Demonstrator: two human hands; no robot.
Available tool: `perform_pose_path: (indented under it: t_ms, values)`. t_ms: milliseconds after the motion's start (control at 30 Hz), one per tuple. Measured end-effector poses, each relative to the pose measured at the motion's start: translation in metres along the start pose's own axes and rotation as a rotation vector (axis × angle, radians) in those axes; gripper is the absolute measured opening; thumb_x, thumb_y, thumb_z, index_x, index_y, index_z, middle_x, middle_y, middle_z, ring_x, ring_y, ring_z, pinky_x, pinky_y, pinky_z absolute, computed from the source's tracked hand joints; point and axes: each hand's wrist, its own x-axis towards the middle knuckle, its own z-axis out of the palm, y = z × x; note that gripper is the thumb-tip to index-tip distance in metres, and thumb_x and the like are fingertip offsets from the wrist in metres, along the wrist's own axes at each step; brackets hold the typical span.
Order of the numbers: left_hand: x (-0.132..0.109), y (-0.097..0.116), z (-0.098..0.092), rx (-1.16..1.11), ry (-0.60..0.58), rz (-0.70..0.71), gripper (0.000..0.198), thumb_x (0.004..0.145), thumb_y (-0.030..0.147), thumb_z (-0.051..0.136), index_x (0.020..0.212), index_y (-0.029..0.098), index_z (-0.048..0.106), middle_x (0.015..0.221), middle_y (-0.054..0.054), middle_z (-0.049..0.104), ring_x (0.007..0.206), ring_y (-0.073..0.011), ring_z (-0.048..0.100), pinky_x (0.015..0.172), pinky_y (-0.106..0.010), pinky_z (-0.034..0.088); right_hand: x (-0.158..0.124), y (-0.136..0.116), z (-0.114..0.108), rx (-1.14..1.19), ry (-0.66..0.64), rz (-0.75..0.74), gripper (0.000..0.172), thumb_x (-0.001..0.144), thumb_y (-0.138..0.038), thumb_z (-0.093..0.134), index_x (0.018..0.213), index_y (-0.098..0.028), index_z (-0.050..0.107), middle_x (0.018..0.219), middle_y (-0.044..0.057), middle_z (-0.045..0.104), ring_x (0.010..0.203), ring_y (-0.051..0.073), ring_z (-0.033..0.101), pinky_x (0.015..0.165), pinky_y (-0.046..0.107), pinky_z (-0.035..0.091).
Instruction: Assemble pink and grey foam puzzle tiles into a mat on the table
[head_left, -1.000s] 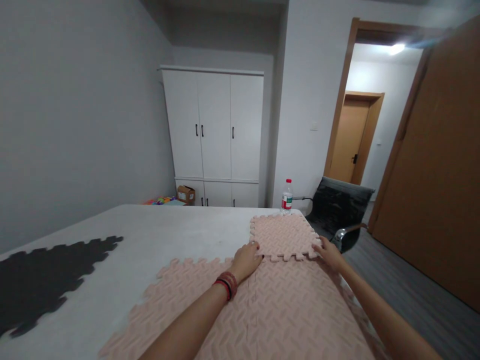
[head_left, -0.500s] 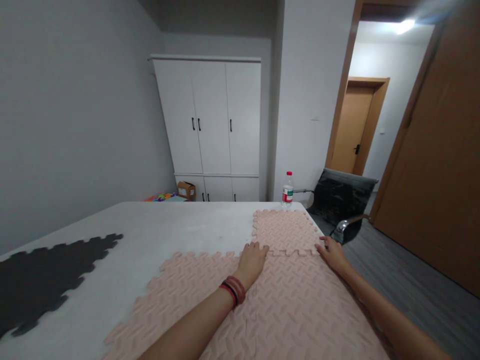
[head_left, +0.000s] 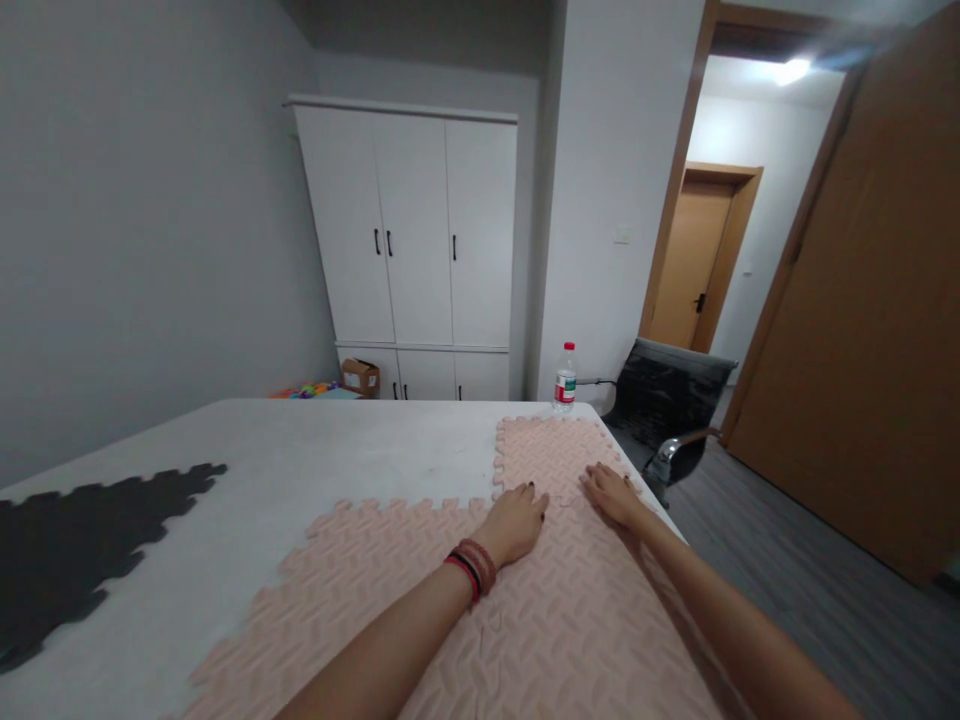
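Observation:
Pink interlocking foam mats (head_left: 570, 610) with a raised woven pattern cover the near right part of the table. A further pink foam tile (head_left: 551, 445) lies beyond them, its near edge meeting theirs at a toothed seam. My left hand (head_left: 517, 520), with red and black bands at the wrist, rests fingers down on the left part of that seam. Farther right, my right hand (head_left: 611, 493) lies on the seam with its fingers stretched out over the tile. Neither hand grips anything. Part of the seam is hidden under my hands.
A dark grey foam mat (head_left: 82, 545) lies on the white table (head_left: 322, 445) at left. A red-capped bottle (head_left: 565, 380) stands at the far right corner. Beside the table's right edge is a black chair (head_left: 664, 400). A white cabinet (head_left: 412, 230) stands behind.
My right hand has moved left from the tile's right edge onto the seam. My left hand has shifted slightly right along the seam. The view has turned a little to the right.

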Motion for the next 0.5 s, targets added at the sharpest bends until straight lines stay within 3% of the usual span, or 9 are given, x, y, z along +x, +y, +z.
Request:
perform_pose_path:
  t_ms: [100,167,367,500]
  values:
    - [-0.005,0.011,0.004,-0.014,-0.013,-0.056,0.062,0.089,0.050,0.027,0.135,0.010,0.035,0.139,-0.021,0.038,0.131,-0.0314,0.031,0.103,-0.044,0.029,0.005,-0.013,0.005,0.010,-0.090,0.029,0.076,0.082,-0.067,0.020,0.143,-0.022,0.018,0.151,0.012,0.014,0.137,0.029,0.008,0.104,0.058,0.005]
    - [-0.007,0.020,0.004,-0.022,-0.035,-0.090,0.067,0.088,0.054,0.027,0.136,0.008,0.034,0.141,-0.022,0.035,0.132,-0.0319,0.029,0.104,-0.044,0.028,0.005,-0.017,0.004,0.014,-0.147,0.043,0.083,0.079,-0.072,0.019,0.144,-0.021,0.013,0.151,0.013,0.009,0.138,0.029,0.004,0.104,0.059,0.002]
    - [-0.001,0.052,0.002,0.009,-0.041,-0.290,0.056,0.088,0.036,0.035,0.130,-0.002,0.040,0.131,-0.034,0.041,0.124,-0.0399,0.038,0.096,-0.053,0.031,-0.001,-0.022,-0.005,0.020,-0.208,0.040,0.092,0.076,-0.076,0.021,0.145,-0.016,0.007,0.151,0.016,0.004,0.137,0.031,0.000,0.103,0.060,0.004]
    - [0.000,0.065,0.001,0.003,-0.040,-0.326,0.054,0.088,0.031,0.038,0.129,-0.004,0.041,0.127,-0.036,0.043,0.122,-0.0394,0.040,0.098,-0.053,0.026,0.001,-0.021,-0.004,0.013,-0.273,0.051,0.100,0.071,-0.080,0.026,0.145,-0.017,0.002,0.151,0.015,0.000,0.137,0.032,-0.003,0.103,0.060,0.003]
